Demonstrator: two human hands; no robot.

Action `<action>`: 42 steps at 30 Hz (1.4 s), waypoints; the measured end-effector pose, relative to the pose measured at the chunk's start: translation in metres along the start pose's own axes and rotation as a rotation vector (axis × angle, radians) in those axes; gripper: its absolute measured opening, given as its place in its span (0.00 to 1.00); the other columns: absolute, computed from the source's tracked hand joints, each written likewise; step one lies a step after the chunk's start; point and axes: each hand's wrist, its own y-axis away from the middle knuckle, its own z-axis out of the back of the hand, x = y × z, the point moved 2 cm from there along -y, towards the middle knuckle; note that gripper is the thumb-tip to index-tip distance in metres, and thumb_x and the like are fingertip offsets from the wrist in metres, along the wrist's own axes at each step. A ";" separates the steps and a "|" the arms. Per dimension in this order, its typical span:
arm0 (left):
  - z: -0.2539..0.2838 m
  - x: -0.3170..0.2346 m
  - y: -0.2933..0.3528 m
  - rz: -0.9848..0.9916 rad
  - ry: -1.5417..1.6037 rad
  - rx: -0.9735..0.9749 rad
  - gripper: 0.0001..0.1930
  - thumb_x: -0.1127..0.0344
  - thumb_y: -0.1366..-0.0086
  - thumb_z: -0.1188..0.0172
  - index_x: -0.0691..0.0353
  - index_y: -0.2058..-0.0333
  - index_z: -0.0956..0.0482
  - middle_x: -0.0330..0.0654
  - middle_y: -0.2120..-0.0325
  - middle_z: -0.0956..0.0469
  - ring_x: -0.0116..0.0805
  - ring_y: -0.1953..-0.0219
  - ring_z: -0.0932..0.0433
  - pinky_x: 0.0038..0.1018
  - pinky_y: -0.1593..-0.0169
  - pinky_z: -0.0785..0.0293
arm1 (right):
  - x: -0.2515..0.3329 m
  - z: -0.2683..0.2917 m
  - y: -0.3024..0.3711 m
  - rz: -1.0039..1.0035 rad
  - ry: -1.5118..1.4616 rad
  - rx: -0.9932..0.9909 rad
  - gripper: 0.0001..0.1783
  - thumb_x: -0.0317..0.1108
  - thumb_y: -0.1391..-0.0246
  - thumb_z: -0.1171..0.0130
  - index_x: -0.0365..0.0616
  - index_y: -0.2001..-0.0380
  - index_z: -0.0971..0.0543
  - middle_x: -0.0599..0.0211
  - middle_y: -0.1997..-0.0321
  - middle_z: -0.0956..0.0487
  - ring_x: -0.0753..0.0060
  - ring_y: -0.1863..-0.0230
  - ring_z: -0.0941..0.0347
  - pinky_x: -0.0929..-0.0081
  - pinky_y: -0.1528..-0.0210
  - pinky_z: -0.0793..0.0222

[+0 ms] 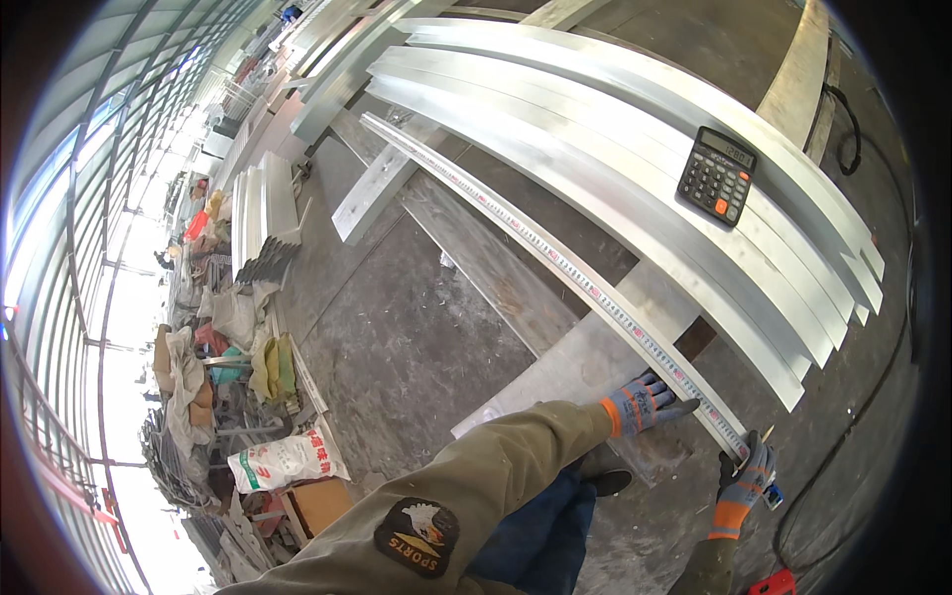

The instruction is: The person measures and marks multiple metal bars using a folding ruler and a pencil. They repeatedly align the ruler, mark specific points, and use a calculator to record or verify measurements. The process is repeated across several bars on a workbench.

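A long, narrow metal bar (476,195) lies slantwise across the supports, with a tape measure's blade (595,291) stretched along its top. My left hand (643,405), in a grey and orange work glove, rests against the bar's near side, fingers extended and holding nothing. At the bar's near right end my gloved right hand (746,481) is closed around the tape measure. A small blue and silver part shows below this hand, and a thin, pointed, pencil-like stick (768,433) pokes out above it. The palm side of the right hand is hidden.
Wide silvery metal profiles (555,129) lie side by side beyond the bar, with a black calculator (716,176) on them. Flat beams (585,357) cross beneath. A white sack (288,461) and piled scrap stand at left. A black cable (853,426) curves over the floor at right.
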 end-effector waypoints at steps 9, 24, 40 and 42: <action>0.022 0.011 -0.002 0.100 0.005 0.109 0.35 0.65 0.37 0.46 0.52 0.29 0.32 0.42 0.41 0.22 0.45 0.38 0.24 0.42 0.38 0.28 | 0.022 -0.013 -0.025 0.054 -0.081 -0.111 0.40 0.23 0.60 0.24 0.43 0.38 0.23 0.52 0.44 0.20 0.43 0.40 0.27 0.54 0.36 0.30; 0.023 0.013 0.004 0.066 -0.018 0.189 0.34 0.64 0.35 0.45 0.55 0.28 0.33 0.47 0.41 0.23 0.45 0.36 0.25 0.46 0.34 0.31 | 0.157 0.002 -0.217 0.161 -0.450 -0.469 0.13 0.25 0.40 0.35 0.44 0.52 0.20 0.57 0.58 0.16 0.54 0.56 0.19 0.63 0.50 0.24; 0.014 0.013 0.012 0.074 -0.009 0.225 0.32 0.65 0.36 0.46 0.47 0.30 0.30 0.44 0.41 0.23 0.47 0.33 0.28 0.47 0.29 0.35 | 0.159 -0.034 -0.409 -0.389 -0.244 -0.127 0.10 0.27 0.33 0.53 0.47 0.50 0.29 0.65 0.61 0.16 0.58 0.58 0.17 0.62 0.52 0.24; 0.014 0.013 0.012 0.066 -0.026 0.195 0.31 0.65 0.36 0.46 0.47 0.31 0.29 0.44 0.42 0.23 0.46 0.34 0.28 0.47 0.29 0.34 | 0.161 -0.039 -0.413 -0.351 -0.288 -0.205 0.09 0.28 0.31 0.55 0.47 0.50 0.29 0.66 0.61 0.16 0.60 0.58 0.17 0.62 0.52 0.24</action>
